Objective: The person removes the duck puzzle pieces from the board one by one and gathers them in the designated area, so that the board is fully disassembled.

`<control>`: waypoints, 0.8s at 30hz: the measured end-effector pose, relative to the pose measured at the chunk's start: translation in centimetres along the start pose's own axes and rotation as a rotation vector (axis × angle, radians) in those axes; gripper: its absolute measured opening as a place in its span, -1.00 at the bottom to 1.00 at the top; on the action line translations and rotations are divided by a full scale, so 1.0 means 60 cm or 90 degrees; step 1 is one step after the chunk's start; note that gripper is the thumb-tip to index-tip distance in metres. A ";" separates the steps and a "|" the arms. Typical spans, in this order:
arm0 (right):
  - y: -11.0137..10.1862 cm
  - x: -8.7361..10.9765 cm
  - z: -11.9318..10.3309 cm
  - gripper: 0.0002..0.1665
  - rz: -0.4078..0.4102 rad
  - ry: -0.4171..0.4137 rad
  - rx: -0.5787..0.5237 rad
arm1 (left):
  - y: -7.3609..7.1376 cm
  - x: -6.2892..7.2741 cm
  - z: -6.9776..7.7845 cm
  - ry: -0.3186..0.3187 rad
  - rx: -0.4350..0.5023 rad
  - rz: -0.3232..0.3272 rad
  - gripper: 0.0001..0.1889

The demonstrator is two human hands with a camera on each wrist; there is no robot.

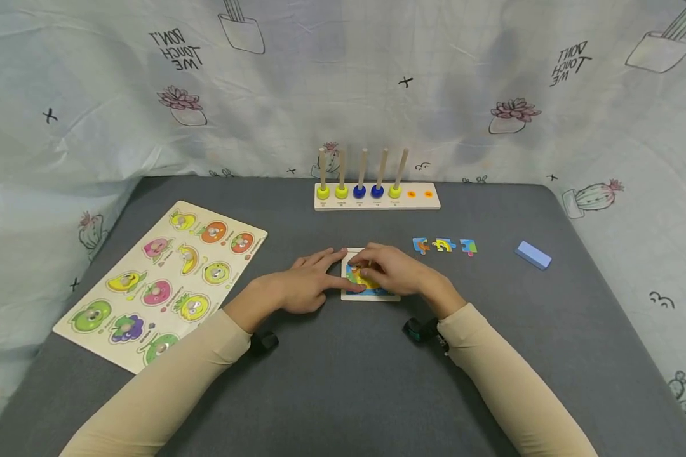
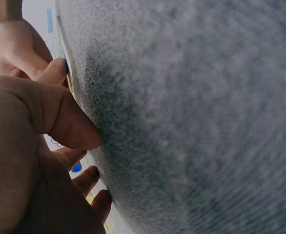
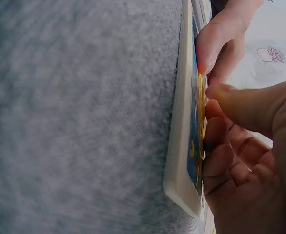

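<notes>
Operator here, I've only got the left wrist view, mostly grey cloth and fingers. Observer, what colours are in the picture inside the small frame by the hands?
Observer: The framed puzzle shows yellow and blue; the right hand and left hand partly cover it, so I can't tell the subject.

Operator: Any loose pieces nearby?

Observer: Three puzzle pieces lie apart in a row on the table, to the right of the frame.

Operator: And what's over on the left?

Observer: A fruit board, lying flat and slanted, partly behind the left sleeve.
</notes>
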State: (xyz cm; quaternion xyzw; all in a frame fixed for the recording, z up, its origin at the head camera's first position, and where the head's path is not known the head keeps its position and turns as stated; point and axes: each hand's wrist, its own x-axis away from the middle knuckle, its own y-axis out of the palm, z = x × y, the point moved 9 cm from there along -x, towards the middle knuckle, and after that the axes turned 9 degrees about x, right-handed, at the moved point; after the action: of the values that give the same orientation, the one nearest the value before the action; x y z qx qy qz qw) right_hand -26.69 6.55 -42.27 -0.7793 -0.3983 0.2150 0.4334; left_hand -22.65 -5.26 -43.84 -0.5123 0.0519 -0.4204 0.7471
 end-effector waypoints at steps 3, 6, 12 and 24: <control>0.000 0.000 0.001 -0.65 -0.008 0.009 -0.001 | -0.002 -0.001 0.000 0.002 -0.001 0.002 -0.29; 0.002 -0.001 0.003 -0.65 -0.017 0.015 -0.009 | -0.002 -0.001 0.002 0.001 0.003 0.002 -0.29; 0.002 -0.002 0.001 -0.64 -0.031 0.006 -0.029 | -0.001 0.000 0.002 -0.009 0.014 -0.001 -0.29; 0.001 0.000 0.004 -0.65 -0.037 0.011 -0.083 | 0.000 -0.001 0.000 -0.010 0.009 -0.005 -0.29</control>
State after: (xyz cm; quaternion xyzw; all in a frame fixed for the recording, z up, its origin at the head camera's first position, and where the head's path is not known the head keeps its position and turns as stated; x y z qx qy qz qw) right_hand -26.84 6.64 -42.42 -0.7958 -0.4300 0.1690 0.3914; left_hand -22.70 -5.21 -43.84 -0.5103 0.0411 -0.4195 0.7496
